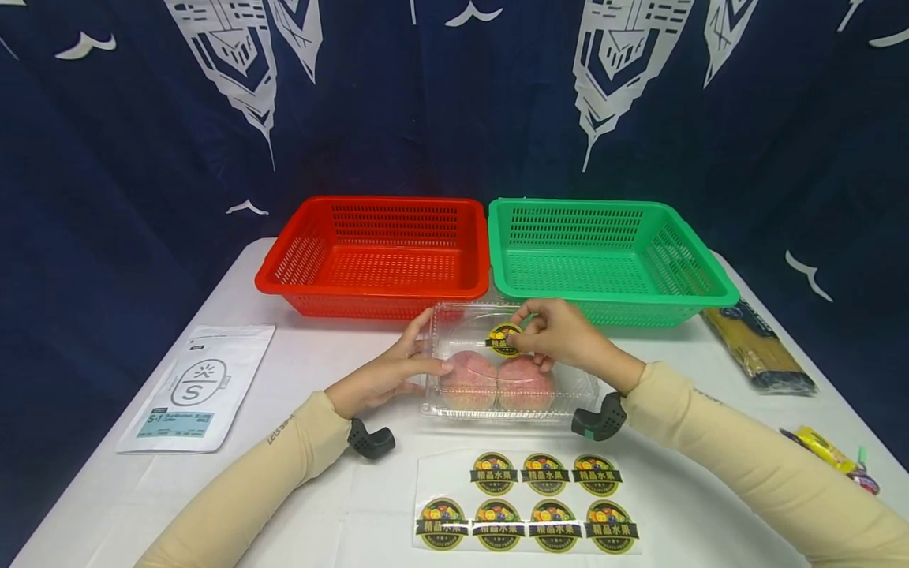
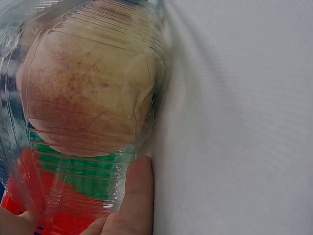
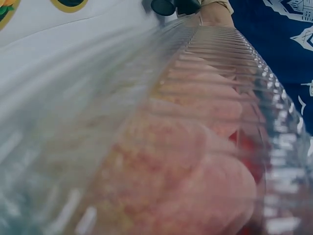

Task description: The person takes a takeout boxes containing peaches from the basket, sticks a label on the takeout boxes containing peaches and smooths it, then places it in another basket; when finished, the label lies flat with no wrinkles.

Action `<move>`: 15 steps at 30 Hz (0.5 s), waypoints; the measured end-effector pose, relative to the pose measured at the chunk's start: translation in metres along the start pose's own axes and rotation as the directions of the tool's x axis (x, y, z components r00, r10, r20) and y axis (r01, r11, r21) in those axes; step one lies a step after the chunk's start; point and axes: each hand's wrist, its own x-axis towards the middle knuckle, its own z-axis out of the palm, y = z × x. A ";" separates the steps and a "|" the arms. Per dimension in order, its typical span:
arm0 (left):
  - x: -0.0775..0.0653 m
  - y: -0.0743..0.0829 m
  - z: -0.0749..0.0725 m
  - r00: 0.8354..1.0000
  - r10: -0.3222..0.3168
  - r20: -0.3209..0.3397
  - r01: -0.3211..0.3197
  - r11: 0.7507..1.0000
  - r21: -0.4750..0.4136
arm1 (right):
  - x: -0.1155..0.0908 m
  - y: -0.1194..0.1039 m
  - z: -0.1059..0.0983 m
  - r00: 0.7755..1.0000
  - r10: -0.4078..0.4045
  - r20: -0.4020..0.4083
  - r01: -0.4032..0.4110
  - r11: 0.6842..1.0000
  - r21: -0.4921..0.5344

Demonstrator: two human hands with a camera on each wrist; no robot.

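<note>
left hand (image 1: 387, 371) grips left side of clear box (image 1: 577, 388), thumb on lid, likely steadying it; right hand (image 1: 561, 335) pinches round sticker (image 1: 503, 339) by right edge at lid, perhaps to keep print uncovered. peaches (image 1: 525, 383) inside. box on table (image 1: 319, 489), before red basket (image 1: 372, 292) and green basket (image 1: 625, 298); sheet (image 1: 439, 473) near, apparently for easy reach.

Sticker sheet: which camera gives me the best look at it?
The head view: it shows the whole sticker sheet with all seven stickers. The right wrist view catches only part of it, with two cut-off stickers; the left wrist view shows none.
</note>
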 end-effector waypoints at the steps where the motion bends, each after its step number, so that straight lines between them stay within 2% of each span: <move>1: 0.000 0.000 0.000 1.000 0.000 0.000 0.000 1.000 -0.002 | 0.000 -0.001 0.000 1.000 0.001 -0.006 -0.001 1.000 -0.015; 10: 0.000 0.001 0.002 1.000 0.000 -0.008 0.000 1.000 -0.008 | -0.001 -0.001 0.001 0.999 -0.007 -0.046 0.003 0.995 -0.096; 15: 0.000 0.001 0.003 1.000 -0.011 -0.024 0.011 1.000 0.002 | -0.003 0.001 0.002 0.997 -0.047 -0.062 0.040 0.993 -0.110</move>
